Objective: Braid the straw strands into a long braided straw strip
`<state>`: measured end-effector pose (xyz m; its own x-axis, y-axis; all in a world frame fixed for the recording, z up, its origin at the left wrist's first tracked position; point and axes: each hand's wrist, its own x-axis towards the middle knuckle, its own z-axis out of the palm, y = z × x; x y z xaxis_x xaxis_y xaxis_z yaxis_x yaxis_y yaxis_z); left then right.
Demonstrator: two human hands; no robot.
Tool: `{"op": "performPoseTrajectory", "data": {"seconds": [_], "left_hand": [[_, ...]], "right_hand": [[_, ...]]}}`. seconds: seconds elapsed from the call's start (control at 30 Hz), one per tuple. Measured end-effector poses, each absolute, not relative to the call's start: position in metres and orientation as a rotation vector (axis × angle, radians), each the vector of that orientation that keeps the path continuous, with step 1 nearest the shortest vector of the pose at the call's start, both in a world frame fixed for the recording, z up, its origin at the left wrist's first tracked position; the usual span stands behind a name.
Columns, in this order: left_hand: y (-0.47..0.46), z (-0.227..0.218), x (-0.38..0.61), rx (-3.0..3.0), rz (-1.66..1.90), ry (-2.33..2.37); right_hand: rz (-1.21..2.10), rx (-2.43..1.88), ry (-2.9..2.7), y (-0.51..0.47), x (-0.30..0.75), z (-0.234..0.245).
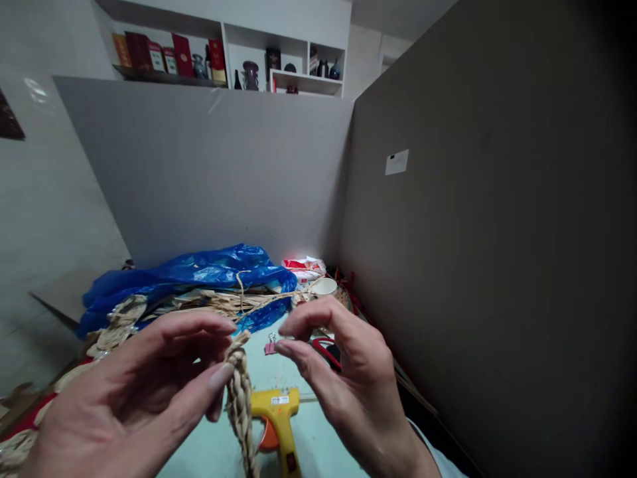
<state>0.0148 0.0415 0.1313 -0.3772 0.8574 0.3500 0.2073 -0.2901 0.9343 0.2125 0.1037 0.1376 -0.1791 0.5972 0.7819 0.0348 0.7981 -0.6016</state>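
Observation:
My left hand (pixel 144 392) pinches the top of a braided straw rope (pixel 241 405) between thumb and fingers, holding it upright over the table. A thin straw strand (pixel 249 305) runs from the braid's tip up towards the back. My right hand (pixel 343 372) hovers just right of the braid's top with thumb and forefinger curled close together; I cannot make out whether a strand sits between them. Below the braid lies a yellow glue gun (pixel 279 418) on the pale green table (pixel 293 372).
A blue plastic bag (pixel 194 275) with loose straw (pixel 219 302) lies at the back. A pink binder clip (pixel 270 345), a white cup (pixel 324 287), a red-white packet (pixel 304 267) and more braided straw (pixel 119 322) lie around. Grey partition walls (pixel 472 232) close in the back and right.

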Motion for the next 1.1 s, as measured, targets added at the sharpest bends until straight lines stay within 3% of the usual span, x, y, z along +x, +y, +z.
{"op": "performPoseTrajectory", "data": {"seconds": [0.13, 0.27, 0.63, 0.9, 1.1], "left_hand": [[0.038, 0.151, 0.007, 1.174, 1.733, 1.566], [0.031, 0.171, 0.006, 1.004, 1.689, 1.387], [0.031, 0.175, -0.030, 0.976, 1.736, 1.197], [0.043, 0.176, -0.044, 0.967, 1.754, 1.100], [0.046, 0.172, -0.060, 1.064, 1.703, 0.945]], "right_hand": [[0.480, -0.425, -1.827, 0.112, 0.209, 0.128], [0.280, -0.399, -1.990, 0.116, 0.198, 0.112], [0.236, -0.877, -2.251, 0.125, 0.199, 0.030], [0.346, -1.254, -2.382, 0.107, 0.217, 0.024], [0.291, -1.586, -2.358, 0.105, 0.209, -0.009]]}}
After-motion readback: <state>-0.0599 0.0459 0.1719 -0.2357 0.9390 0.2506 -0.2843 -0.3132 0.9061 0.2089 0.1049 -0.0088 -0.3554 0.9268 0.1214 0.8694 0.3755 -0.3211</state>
